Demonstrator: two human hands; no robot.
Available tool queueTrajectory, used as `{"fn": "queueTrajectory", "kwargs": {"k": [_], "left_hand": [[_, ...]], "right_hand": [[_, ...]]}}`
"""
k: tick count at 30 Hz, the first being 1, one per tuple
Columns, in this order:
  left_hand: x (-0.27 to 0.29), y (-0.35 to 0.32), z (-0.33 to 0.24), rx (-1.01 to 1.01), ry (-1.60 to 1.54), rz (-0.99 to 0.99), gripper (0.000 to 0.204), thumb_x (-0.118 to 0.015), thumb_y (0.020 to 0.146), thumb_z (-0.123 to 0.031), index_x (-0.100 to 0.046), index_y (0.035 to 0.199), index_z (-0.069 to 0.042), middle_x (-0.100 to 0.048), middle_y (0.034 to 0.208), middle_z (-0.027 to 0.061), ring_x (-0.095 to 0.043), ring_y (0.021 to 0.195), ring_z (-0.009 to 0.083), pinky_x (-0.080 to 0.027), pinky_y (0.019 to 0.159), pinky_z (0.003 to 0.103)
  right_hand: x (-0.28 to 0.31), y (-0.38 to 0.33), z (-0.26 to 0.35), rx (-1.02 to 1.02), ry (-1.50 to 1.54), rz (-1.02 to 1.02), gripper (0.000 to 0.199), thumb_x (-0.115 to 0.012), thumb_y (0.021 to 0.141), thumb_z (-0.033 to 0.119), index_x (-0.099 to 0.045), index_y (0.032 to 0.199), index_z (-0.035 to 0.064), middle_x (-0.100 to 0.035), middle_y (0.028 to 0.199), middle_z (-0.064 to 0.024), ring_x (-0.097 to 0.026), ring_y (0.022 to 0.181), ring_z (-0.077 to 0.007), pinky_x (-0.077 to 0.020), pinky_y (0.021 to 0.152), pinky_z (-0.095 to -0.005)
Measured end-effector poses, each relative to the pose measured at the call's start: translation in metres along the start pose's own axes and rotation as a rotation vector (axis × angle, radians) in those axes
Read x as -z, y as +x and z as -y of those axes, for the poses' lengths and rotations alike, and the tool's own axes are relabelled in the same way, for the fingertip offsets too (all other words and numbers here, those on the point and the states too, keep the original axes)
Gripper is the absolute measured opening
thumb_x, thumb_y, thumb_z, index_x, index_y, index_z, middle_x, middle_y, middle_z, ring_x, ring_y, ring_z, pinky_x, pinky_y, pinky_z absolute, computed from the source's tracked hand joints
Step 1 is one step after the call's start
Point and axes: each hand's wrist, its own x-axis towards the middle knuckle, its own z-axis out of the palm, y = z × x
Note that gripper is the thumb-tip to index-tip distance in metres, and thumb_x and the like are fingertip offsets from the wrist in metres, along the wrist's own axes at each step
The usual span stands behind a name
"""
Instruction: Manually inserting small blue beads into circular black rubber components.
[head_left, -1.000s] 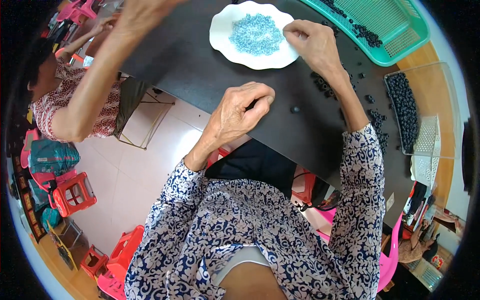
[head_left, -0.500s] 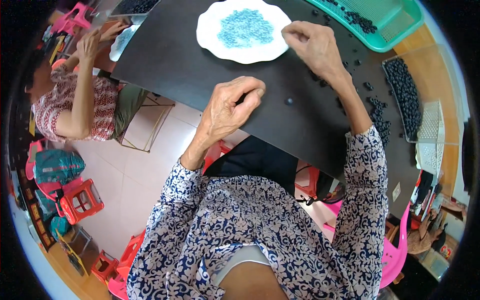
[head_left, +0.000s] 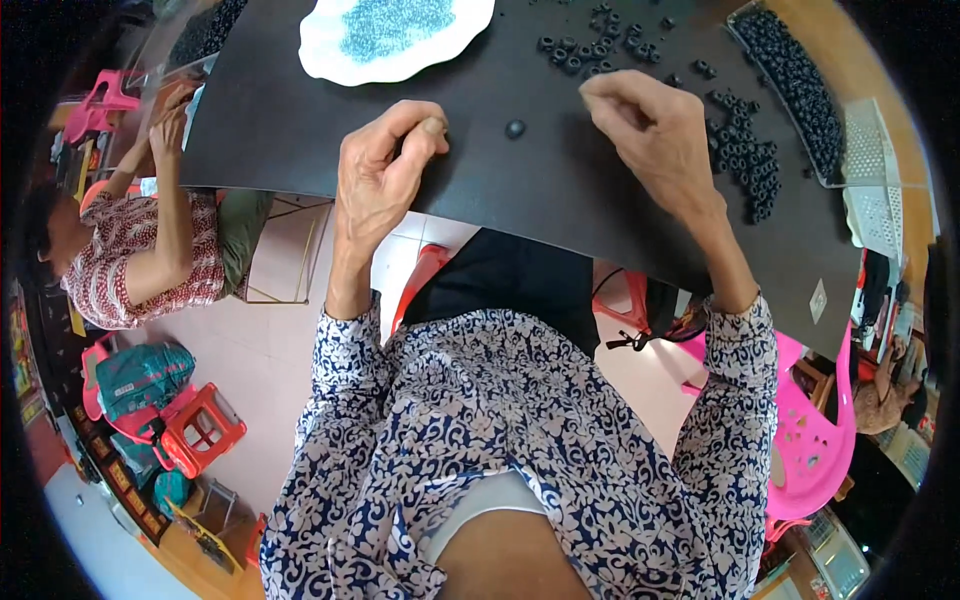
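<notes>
My left hand (head_left: pixel 388 170) is held above the near part of the dark table, fingers curled and thumb pressed to the index finger. What it holds, if anything, is mostly hidden. Across from it, my right hand (head_left: pixel 655 140) is pinched, thumb against fingertips; anything between them is too small to make out. A lone small dark round piece (head_left: pixel 515 129) lies between the two hands. Beyond my left hand is a white wavy-rimmed plate (head_left: pixel 315 52) with many tiny blue-and-white bits (head_left: pixel 395 28). Black ring-shaped pieces (head_left: pixel 745 155) lie loose beside and beyond my right hand.
At the right, a clear tray (head_left: pixel 790 85) full of black pieces stands by a white perforated basket (head_left: pixel 872 140). Another person (head_left: pixel 150 250) works at the left. A red stool (head_left: pixel 203 430) and a pink chair (head_left: pixel 815 430) stand on the floor.
The whole view has swung right, so the plate appears farther left. My right hand has left the plate's edge and is now nearer the loose black pieces. My left hand stays curled.
</notes>
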Motion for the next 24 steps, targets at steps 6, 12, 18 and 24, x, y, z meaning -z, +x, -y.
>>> {"fn": "queueTrajectory", "kwargs": {"k": [6,12,18,24], "left_hand": [[-0.006,-0.002,-0.007,0.008,-0.016,-0.043,0.012,-0.057,0.092,-0.009,-0.064,0.091,0.001,-0.062,0.076,0.0037,-0.06,0.071,0.0098,-0.047,0.065,0.023],[-0.006,-0.003,-0.008,0.028,-0.012,-0.055,0.012,-0.057,0.092,-0.01,-0.064,0.091,0.001,-0.063,0.076,0.0038,-0.06,0.071,0.0097,-0.047,0.065,0.023],[-0.006,-0.002,-0.01,0.011,-0.009,-0.06,0.013,-0.058,0.093,-0.01,-0.065,0.092,0.001,-0.063,0.077,0.0035,-0.06,0.072,0.0094,-0.048,0.066,0.023],[-0.032,0.003,-0.028,0.1,-0.167,-0.052,0.013,-0.061,0.092,-0.01,-0.064,0.097,0.002,-0.061,0.079,0.0005,-0.054,0.073,0.0057,-0.045,0.065,0.021]], "right_hand": [[-0.021,-0.016,0.007,0.018,0.077,0.07,0.024,-0.072,0.08,0.004,-0.068,0.104,0.0036,-0.057,0.073,-0.0017,-0.044,0.056,-0.0071,-0.0413,0.055,-0.0235],[-0.039,-0.005,0.017,0.121,0.002,0.127,0.03,-0.072,0.077,0.007,-0.067,0.107,0.0056,-0.056,0.077,-0.0045,-0.05,0.061,-0.0147,-0.0459,0.059,-0.0287],[-0.043,0.0,0.009,0.122,-0.027,0.129,0.024,-0.072,0.076,0.006,-0.067,0.099,0.0048,-0.055,0.075,-0.0049,-0.056,0.066,-0.016,-0.0488,0.064,-0.0286],[-0.043,0.002,0.026,0.099,0.154,0.001,0.027,-0.073,0.072,-0.002,-0.067,0.098,0.004,-0.057,0.075,-0.0047,-0.058,0.067,-0.013,-0.0497,0.064,-0.0255]]}}
